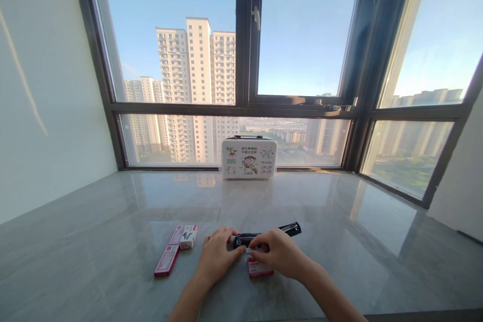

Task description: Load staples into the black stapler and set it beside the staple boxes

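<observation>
A black stapler [290, 230] lies across the grey marble sill in front of me, its right end pointing up and away. My left hand [218, 254] has its thumb and fingers closed around the stapler's left end. Over the stapler's middle, my right hand [281, 251] is bent with thumb and fingertips pinched together near its near side. A small pale piece shows by those fingertips, too small to name. Just below the right hand sits a red and white small box [259, 267], partly covered by that hand.
Left of my hands lie two flat red and white boxes [166, 260] and a small white box with a stapler picture [188, 237]. A white printed case [249, 158] with a black handle stands against the window [298, 105] at the back.
</observation>
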`<move>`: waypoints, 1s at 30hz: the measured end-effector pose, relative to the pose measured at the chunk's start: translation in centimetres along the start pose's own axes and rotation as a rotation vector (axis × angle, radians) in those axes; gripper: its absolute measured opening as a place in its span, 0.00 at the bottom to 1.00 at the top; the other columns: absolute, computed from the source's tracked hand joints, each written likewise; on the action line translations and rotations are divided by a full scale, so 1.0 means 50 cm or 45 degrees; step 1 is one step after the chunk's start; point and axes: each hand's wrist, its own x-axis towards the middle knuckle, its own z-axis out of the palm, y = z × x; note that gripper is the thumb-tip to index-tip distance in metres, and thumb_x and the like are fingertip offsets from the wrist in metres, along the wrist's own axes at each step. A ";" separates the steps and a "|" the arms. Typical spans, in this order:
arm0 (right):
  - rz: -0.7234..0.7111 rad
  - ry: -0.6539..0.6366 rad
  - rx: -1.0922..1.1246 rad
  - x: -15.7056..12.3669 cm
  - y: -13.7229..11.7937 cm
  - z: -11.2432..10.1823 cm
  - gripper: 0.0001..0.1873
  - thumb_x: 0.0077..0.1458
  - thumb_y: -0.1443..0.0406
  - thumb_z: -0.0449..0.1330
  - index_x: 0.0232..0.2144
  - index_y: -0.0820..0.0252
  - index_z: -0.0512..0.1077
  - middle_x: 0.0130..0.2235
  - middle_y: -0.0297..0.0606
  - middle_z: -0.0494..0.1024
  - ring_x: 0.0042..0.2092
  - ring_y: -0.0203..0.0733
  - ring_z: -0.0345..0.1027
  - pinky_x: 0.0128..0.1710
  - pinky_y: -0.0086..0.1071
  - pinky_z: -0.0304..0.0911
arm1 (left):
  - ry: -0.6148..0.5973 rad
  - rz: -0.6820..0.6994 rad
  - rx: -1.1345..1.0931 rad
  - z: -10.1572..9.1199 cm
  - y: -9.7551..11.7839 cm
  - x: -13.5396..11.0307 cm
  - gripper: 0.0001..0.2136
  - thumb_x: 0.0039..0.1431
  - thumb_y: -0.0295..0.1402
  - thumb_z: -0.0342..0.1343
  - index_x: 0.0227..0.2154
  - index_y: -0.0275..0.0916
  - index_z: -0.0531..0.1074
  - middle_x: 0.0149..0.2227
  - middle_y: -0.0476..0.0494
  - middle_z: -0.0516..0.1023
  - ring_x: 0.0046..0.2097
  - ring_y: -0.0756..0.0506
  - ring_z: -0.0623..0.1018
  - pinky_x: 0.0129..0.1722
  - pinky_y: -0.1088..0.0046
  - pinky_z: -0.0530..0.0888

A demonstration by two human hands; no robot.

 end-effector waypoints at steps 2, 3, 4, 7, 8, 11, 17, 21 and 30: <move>0.012 0.096 -0.035 0.023 0.004 0.000 0.15 0.58 0.54 0.60 0.42 0.50 0.82 0.25 0.30 0.75 0.27 0.35 0.64 0.28 0.29 0.48 | -0.009 0.001 -0.002 0.003 -0.002 0.005 0.13 0.55 0.47 0.60 0.41 0.50 0.76 0.37 0.51 0.76 0.44 0.43 0.74 0.43 0.68 0.60; 0.024 0.113 -0.054 0.034 0.008 0.000 0.16 0.59 0.54 0.60 0.43 0.51 0.82 0.25 0.31 0.75 0.27 0.36 0.64 0.28 0.29 0.49 | -0.006 -0.003 -0.003 0.004 -0.003 0.006 0.13 0.55 0.46 0.60 0.41 0.50 0.76 0.37 0.51 0.76 0.44 0.43 0.74 0.43 0.68 0.59; 0.034 0.111 -0.071 0.044 0.012 0.001 0.16 0.59 0.53 0.60 0.43 0.51 0.82 0.25 0.31 0.76 0.28 0.36 0.65 0.28 0.29 0.49 | -0.006 -0.007 -0.003 0.005 -0.004 0.006 0.13 0.55 0.46 0.60 0.41 0.50 0.77 0.37 0.51 0.76 0.44 0.43 0.74 0.43 0.68 0.59; 0.039 0.037 -0.079 0.067 0.022 0.008 0.18 0.58 0.52 0.60 0.43 0.53 0.82 0.26 0.32 0.77 0.28 0.36 0.65 0.28 0.29 0.49 | -0.005 -0.010 -0.001 0.004 -0.005 0.004 0.13 0.56 0.46 0.60 0.41 0.50 0.77 0.37 0.51 0.77 0.43 0.43 0.74 0.43 0.69 0.59; 0.033 0.021 -0.068 0.072 0.023 0.012 0.19 0.58 0.51 0.60 0.43 0.53 0.82 0.26 0.32 0.77 0.28 0.36 0.65 0.28 0.29 0.49 | -0.008 -0.010 -0.001 0.004 -0.004 0.004 0.12 0.56 0.47 0.60 0.41 0.51 0.77 0.37 0.51 0.77 0.44 0.43 0.74 0.42 0.69 0.59; 0.006 -0.012 -0.048 0.079 0.021 0.018 0.19 0.59 0.51 0.59 0.43 0.53 0.82 0.26 0.33 0.78 0.28 0.37 0.66 0.28 0.29 0.50 | -0.017 -0.025 0.003 0.001 -0.003 0.004 0.12 0.55 0.47 0.61 0.41 0.51 0.77 0.37 0.52 0.77 0.43 0.44 0.74 0.42 0.69 0.59; 0.140 0.133 -0.193 0.053 0.003 0.022 0.17 0.58 0.51 0.62 0.43 0.52 0.80 0.27 0.33 0.78 0.30 0.39 0.69 0.30 0.30 0.48 | -0.021 -0.041 -0.007 -0.002 -0.002 0.005 0.13 0.55 0.47 0.61 0.41 0.50 0.77 0.37 0.51 0.78 0.43 0.43 0.74 0.42 0.68 0.59; 0.173 0.170 -0.190 0.021 -0.005 0.037 0.15 0.61 0.54 0.59 0.46 0.52 0.77 0.28 0.33 0.78 0.32 0.40 0.69 0.31 0.31 0.48 | -0.030 -0.041 -0.016 -0.002 0.000 0.004 0.14 0.55 0.49 0.60 0.41 0.49 0.77 0.38 0.50 0.78 0.44 0.42 0.75 0.42 0.68 0.59; 0.142 0.166 0.113 -0.009 0.000 0.043 0.16 0.59 0.55 0.60 0.45 0.55 0.76 0.25 0.30 0.73 0.29 0.37 0.65 0.28 0.29 0.49 | -0.027 -0.045 -0.018 -0.003 0.002 -0.001 0.15 0.55 0.48 0.60 0.42 0.49 0.77 0.38 0.50 0.79 0.44 0.43 0.75 0.43 0.69 0.60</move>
